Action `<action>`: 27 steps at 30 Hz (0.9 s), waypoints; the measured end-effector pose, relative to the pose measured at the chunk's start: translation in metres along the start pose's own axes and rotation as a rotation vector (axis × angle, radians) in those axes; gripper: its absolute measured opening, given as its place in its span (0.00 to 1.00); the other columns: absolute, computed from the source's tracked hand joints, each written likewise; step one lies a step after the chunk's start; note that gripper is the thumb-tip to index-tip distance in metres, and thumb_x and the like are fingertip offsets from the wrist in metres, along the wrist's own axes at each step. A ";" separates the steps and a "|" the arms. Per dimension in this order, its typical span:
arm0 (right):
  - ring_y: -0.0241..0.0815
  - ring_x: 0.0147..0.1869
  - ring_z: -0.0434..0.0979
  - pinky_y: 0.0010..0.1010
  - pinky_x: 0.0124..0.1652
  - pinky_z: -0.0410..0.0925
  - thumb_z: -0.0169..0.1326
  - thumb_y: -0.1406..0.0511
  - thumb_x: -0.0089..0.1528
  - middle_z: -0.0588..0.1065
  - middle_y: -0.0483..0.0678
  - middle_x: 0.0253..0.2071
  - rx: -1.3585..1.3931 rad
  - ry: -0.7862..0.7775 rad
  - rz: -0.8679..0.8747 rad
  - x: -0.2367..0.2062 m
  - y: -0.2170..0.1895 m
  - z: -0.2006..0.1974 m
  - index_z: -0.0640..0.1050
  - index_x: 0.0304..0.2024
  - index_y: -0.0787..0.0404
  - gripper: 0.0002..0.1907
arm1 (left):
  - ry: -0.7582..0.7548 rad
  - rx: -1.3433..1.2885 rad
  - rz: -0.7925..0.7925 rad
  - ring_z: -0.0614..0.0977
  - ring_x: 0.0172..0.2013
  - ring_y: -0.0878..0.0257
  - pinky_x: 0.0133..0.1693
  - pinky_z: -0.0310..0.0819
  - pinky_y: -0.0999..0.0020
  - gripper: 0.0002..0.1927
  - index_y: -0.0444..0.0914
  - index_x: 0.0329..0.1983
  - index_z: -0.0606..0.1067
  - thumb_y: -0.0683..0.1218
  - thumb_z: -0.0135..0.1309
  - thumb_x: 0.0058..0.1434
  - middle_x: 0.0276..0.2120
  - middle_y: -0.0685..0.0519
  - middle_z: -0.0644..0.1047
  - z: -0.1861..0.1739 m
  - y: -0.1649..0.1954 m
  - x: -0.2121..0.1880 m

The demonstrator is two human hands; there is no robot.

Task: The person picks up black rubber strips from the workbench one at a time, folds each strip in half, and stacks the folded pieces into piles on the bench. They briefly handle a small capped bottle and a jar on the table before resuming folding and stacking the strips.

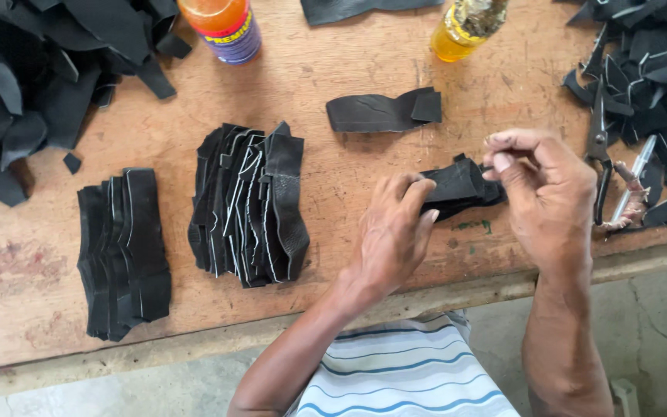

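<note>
My left hand [392, 232] and my right hand [543, 189] both grip a small folded black leather piece [457, 185] just above the wooden table [194, 108] near its front edge. The left fingers pinch its left end. The right fingers pinch its right end, with the thumb and forefinger raised. To the left stand two rows of cut black leather pieces, the nearer stack [250, 205] and the farther stack [123, 251]. One loose black strip [384, 112] lies beyond my hands.
A heap of black offcuts [40, 77] fills the back left corner, and another pile [650, 77] fills the right. Scissors [600, 147] and a metal tool [633, 181] lie at the right. An orange bottle [225, 27] and a yellow bottle [468, 27] stand at the back.
</note>
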State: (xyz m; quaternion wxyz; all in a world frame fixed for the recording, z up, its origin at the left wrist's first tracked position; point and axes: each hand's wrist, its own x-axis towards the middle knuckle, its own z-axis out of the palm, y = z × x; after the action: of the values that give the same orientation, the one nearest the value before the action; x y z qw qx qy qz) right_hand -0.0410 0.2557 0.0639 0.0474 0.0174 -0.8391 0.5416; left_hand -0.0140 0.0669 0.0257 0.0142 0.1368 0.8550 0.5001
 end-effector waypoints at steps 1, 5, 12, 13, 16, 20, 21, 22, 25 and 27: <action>0.34 0.51 0.80 0.23 0.49 0.77 0.54 0.77 0.71 0.78 0.50 0.50 -0.041 0.018 0.028 -0.004 0.004 -0.004 0.77 0.53 0.67 0.09 | 0.021 0.014 0.033 0.73 0.54 0.45 0.56 0.70 0.52 0.21 0.32 0.56 0.71 0.39 0.59 0.59 0.52 0.41 0.73 0.007 0.000 0.005; 0.36 0.48 0.80 0.25 0.47 0.76 0.59 0.78 0.65 0.79 0.51 0.49 -0.260 0.049 0.079 -0.020 0.021 -0.008 0.78 0.51 0.67 0.13 | 0.053 0.049 0.130 0.72 0.58 0.42 0.59 0.69 0.51 0.28 0.31 0.60 0.70 0.40 0.60 0.56 0.57 0.39 0.72 0.030 -0.005 0.021; 0.40 0.50 0.82 0.27 0.50 0.77 0.64 0.78 0.57 0.77 0.52 0.49 -0.269 0.070 0.069 -0.030 0.045 0.000 0.76 0.51 0.67 0.20 | 0.000 0.335 0.246 0.76 0.50 0.44 0.51 0.70 0.51 0.22 0.30 0.57 0.72 0.44 0.56 0.62 0.52 0.37 0.77 0.054 -0.020 0.029; 0.40 0.51 0.82 0.27 0.50 0.77 0.65 0.78 0.55 0.76 0.52 0.50 -0.300 0.055 0.054 -0.032 0.045 0.000 0.76 0.51 0.67 0.22 | -0.015 0.328 0.221 0.77 0.48 0.46 0.49 0.71 0.52 0.19 0.30 0.56 0.72 0.44 0.55 0.65 0.49 0.39 0.78 0.056 -0.021 0.029; 0.40 0.50 0.81 0.27 0.49 0.77 0.68 0.76 0.55 0.77 0.50 0.48 -0.279 0.112 0.110 -0.034 0.042 0.005 0.75 0.50 0.66 0.22 | -0.050 0.309 0.143 0.78 0.41 0.50 0.45 0.73 0.53 0.11 0.32 0.51 0.74 0.44 0.49 0.72 0.40 0.42 0.80 0.059 -0.024 0.035; 0.42 0.48 0.80 0.30 0.48 0.75 0.69 0.76 0.55 0.75 0.53 0.47 -0.339 0.118 0.033 -0.034 0.038 0.009 0.75 0.49 0.68 0.22 | -0.002 0.207 -0.027 0.78 0.32 0.55 0.35 0.72 0.57 0.11 0.34 0.48 0.75 0.46 0.45 0.76 0.32 0.44 0.79 0.043 -0.018 0.045; 0.41 0.47 0.79 0.30 0.48 0.75 0.69 0.76 0.55 0.74 0.53 0.47 -0.321 0.117 0.031 -0.034 0.037 0.008 0.75 0.50 0.68 0.22 | 0.042 0.170 -0.079 0.77 0.30 0.56 0.32 0.71 0.58 0.12 0.34 0.48 0.75 0.47 0.44 0.78 0.30 0.45 0.79 0.035 -0.016 0.049; 0.41 0.47 0.79 0.31 0.47 0.75 0.69 0.75 0.55 0.74 0.53 0.47 -0.304 0.116 0.035 -0.034 0.037 0.007 0.75 0.50 0.68 0.22 | 0.043 0.018 -0.137 0.78 0.28 0.60 0.30 0.71 0.62 0.13 0.34 0.50 0.75 0.47 0.44 0.76 0.29 0.47 0.80 0.026 -0.014 0.051; 0.41 0.47 0.79 0.30 0.46 0.76 0.66 0.76 0.56 0.73 0.54 0.47 -0.338 0.079 0.048 -0.033 0.036 0.003 0.75 0.50 0.68 0.21 | -0.012 -0.362 -0.310 0.80 0.25 0.69 0.25 0.72 0.70 0.15 0.35 0.50 0.76 0.49 0.44 0.73 0.26 0.53 0.80 -0.007 -0.010 0.047; 0.41 0.50 0.79 0.28 0.49 0.78 0.62 0.75 0.61 0.73 0.54 0.51 -0.340 0.086 0.040 -0.032 0.034 0.000 0.75 0.52 0.66 0.17 | -0.107 -0.509 -0.395 0.80 0.25 0.70 0.26 0.72 0.71 0.15 0.33 0.45 0.77 0.49 0.46 0.72 0.25 0.55 0.78 -0.023 -0.010 0.042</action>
State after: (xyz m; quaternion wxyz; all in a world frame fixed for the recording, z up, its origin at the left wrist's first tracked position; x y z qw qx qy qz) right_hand -0.0119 0.2693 0.0300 0.0746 -0.0305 -0.9160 0.3931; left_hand -0.0601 0.0530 0.0328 0.1896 -0.0138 0.7106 0.6774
